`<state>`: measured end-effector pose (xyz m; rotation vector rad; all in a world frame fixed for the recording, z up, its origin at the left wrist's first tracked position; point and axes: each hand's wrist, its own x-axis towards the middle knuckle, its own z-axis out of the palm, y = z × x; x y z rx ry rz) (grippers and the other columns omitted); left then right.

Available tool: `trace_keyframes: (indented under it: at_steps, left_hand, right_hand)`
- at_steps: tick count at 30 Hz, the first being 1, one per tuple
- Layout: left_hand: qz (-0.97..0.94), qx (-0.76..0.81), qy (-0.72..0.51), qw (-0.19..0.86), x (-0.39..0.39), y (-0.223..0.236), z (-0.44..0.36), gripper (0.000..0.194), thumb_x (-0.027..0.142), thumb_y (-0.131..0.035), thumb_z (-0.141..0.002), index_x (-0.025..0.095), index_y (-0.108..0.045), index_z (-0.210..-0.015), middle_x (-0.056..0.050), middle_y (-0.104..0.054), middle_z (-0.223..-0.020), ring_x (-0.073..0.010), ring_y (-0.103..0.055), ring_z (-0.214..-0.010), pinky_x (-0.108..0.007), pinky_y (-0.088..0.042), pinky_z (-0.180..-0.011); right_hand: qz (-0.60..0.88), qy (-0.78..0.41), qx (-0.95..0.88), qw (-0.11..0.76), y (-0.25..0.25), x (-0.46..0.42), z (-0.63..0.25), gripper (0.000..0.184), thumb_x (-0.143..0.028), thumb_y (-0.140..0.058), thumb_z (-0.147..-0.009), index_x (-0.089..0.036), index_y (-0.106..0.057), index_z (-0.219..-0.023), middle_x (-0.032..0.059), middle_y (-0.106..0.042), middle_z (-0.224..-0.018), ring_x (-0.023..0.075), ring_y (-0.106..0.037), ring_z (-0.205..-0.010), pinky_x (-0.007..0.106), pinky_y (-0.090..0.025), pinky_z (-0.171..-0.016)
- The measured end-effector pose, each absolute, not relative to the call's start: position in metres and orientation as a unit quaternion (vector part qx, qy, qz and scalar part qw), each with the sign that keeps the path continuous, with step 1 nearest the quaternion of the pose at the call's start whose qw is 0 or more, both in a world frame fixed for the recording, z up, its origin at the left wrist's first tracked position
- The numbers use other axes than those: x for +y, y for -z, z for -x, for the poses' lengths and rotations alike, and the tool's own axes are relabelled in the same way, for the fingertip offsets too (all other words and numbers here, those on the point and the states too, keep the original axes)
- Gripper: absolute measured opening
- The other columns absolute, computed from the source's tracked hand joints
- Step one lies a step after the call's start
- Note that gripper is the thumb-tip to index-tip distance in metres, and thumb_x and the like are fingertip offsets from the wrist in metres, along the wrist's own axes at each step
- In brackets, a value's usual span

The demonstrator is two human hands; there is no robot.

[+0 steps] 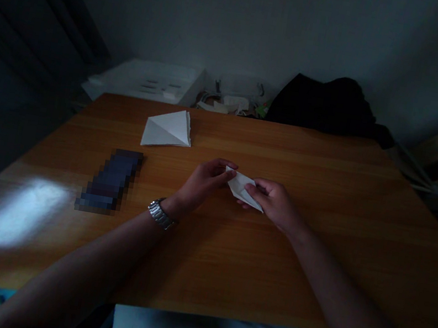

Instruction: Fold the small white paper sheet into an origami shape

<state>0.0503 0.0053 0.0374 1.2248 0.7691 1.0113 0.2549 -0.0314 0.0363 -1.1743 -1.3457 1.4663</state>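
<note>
Your bare arms (102,256) reach over the brown table (219,265). Your left hand (201,181) and right hand (274,198) pinch a small folded white paper (238,184) between thumbs and fingers, above the table's middle. A bigger folded paper (167,128) lies farther back, left.

Head view forward and down, seemingly close above the dim table (221,276).

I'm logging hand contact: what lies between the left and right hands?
The head view shows folded white paper there, held by both left hand and right hand.
</note>
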Motion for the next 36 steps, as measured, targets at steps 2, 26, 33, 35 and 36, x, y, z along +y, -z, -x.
trace_keyframes:
  at_steps: [2,26,33,35,36]
  left_hand:
    - [-0.528,0.339,-0.445,0.639,0.006,-0.036,-0.050,0.033,0.032,-0.076,-0.087,0.012,-0.066,-0.111,-0.008,-0.071,-0.100,-0.0151,-0.068,-0.089,-0.029,-0.058,-0.084]
    - [-0.509,0.352,-0.468,0.630,0.002,-0.038,-0.051,0.036,0.036,-0.066,-0.094,0.011,-0.072,-0.119,-0.011,-0.073,-0.109,-0.0165,-0.070,-0.090,-0.030,-0.060,-0.085]
    - [-0.574,0.339,-0.486,0.565,0.002,-0.049,-0.048,0.030,0.034,-0.068,-0.093,0.014,-0.064,-0.116,-0.008,-0.071,-0.102,-0.0157,-0.070,-0.092,-0.029,-0.062,-0.084]
    - [-0.585,0.337,-0.485,0.556,0.002,-0.051,-0.048,0.027,0.032,-0.072,-0.091,0.015,-0.062,-0.109,-0.007,-0.069,-0.100,-0.0150,-0.069,-0.091,-0.027,-0.062,-0.082]
    - [-0.588,0.337,-0.483,0.554,0.002,-0.051,-0.047,0.025,0.030,-0.073,-0.090,0.015,-0.061,-0.106,-0.006,-0.068,-0.100,-0.0144,-0.068,-0.091,-0.026,-0.062,-0.081]
  right_hand:
    - [0.462,-0.582,-0.536,0.402,-0.037,-0.032,-0.255,0.043,-0.060,-0.075,-0.083,-0.018,-0.070,-0.095,0.0077,-0.078,-0.085,0.0217,-0.077,-0.075,0.033,-0.064,-0.069]
    - [0.476,-0.544,-0.560,0.405,-0.030,-0.029,-0.258,0.044,-0.060,-0.071,-0.087,-0.017,-0.070,-0.098,0.0091,-0.076,-0.087,0.0242,-0.077,-0.076,0.033,-0.062,-0.067]
    - [0.501,-0.463,-0.613,0.399,-0.032,-0.028,-0.265,0.046,-0.063,-0.064,-0.090,-0.018,-0.072,-0.100,0.0093,-0.075,-0.086,0.0251,-0.074,-0.076,0.034,-0.059,-0.064]
    - [0.509,-0.440,-0.625,0.395,-0.032,-0.028,-0.265,0.047,-0.064,-0.063,-0.090,-0.019,-0.073,-0.099,0.0090,-0.075,-0.084,0.0252,-0.072,-0.075,0.033,-0.057,-0.061]
    - [0.513,-0.429,-0.631,0.394,-0.033,-0.028,-0.265,0.047,-0.064,-0.063,-0.090,-0.019,-0.073,-0.098,0.0088,-0.075,-0.083,0.0251,-0.072,-0.075,0.032,-0.055,-0.060]
